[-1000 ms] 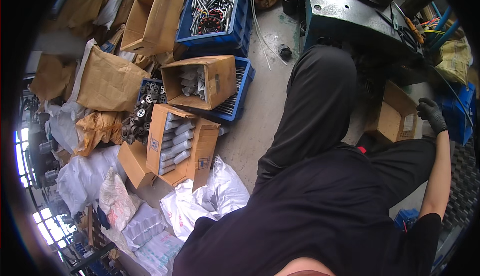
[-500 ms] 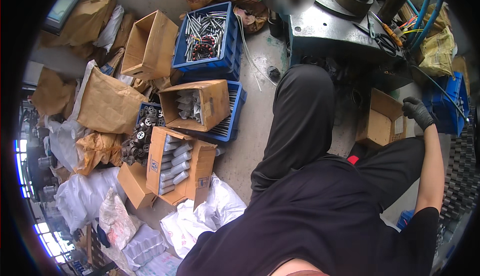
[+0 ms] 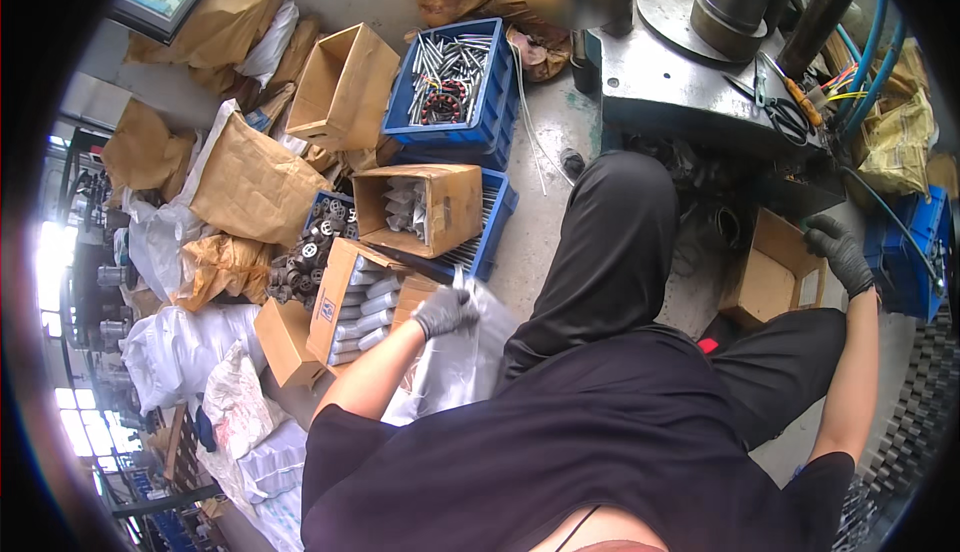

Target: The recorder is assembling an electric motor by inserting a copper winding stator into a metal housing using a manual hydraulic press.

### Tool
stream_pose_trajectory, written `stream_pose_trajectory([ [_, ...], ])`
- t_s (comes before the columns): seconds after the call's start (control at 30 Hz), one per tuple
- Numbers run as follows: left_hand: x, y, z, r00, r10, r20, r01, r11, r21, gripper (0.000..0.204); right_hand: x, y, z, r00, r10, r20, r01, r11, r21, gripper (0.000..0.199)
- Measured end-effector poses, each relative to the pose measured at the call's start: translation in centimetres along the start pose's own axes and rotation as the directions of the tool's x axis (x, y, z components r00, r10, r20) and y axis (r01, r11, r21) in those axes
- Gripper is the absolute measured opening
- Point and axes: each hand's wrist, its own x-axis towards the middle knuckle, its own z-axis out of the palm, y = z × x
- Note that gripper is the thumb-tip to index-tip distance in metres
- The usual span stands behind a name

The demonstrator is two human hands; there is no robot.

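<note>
My left hand (image 3: 446, 313), in a dark grey glove, is closed on a translucent plastic bag (image 3: 462, 362) that hangs between it and my leg. The hand is just right of an open cardboard box (image 3: 338, 297) filled with rows of grey wrapped cylindrical parts (image 3: 372, 312). My right hand (image 3: 840, 254), gloved alike, hovers beside the right rim of a cardboard box (image 3: 757, 277) on the floor by my knee. Its fingers are loosely bent and apart, with nothing visible in them.
Blue crates (image 3: 450, 137) with metal shafts and a cardboard box of small bags (image 3: 432, 214) stand left of my leg. A metal machine table (image 3: 660, 77) is ahead, with scissors (image 3: 785, 117) on it. White sacks (image 3: 190, 362) lie at left, a blue bin (image 3: 905, 252) at right.
My left hand has come into view and grips the plastic bag beside the box of wrapped parts. The view has shifted a little; my right hand stays near the box, its fingers more stretched.
</note>
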Motion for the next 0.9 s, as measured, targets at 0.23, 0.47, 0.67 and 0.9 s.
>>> stream_pose_trajectory([
  [0.23, 2.2, 1.6, -0.6, 0.940, -0.072, -0.333, 0.017, 0.986, -0.165, 0.032, 1.0, -3.8, 3.2, 0.991, -0.069, 0.111, 0.076, 0.995, -0.067, 0.039],
  [0.47, 3.4, -3.4, 2.1, 0.797, -0.454, -0.398, 0.138, 0.779, -0.611, 0.037, 3.2, -1.0, 2.4, 0.990, -0.054, 0.133, 0.061, 0.997, -0.052, 0.037],
  [0.67, -0.7, 1.3, -6.9, 0.759, -0.343, -0.554, 0.000, 0.850, -0.527, 0.042, 2.5, -1.0, 1.0, 0.994, 0.010, 0.105, -0.003, 0.997, -0.071, 0.040],
  [0.9, 2.9, 6.2, -12.7, 0.805, 0.030, -0.593, -0.252, 0.922, -0.295, 0.056, 2.2, -0.8, 0.1, 0.997, 0.050, 0.066, -0.048, 0.998, -0.035, 0.040],
])
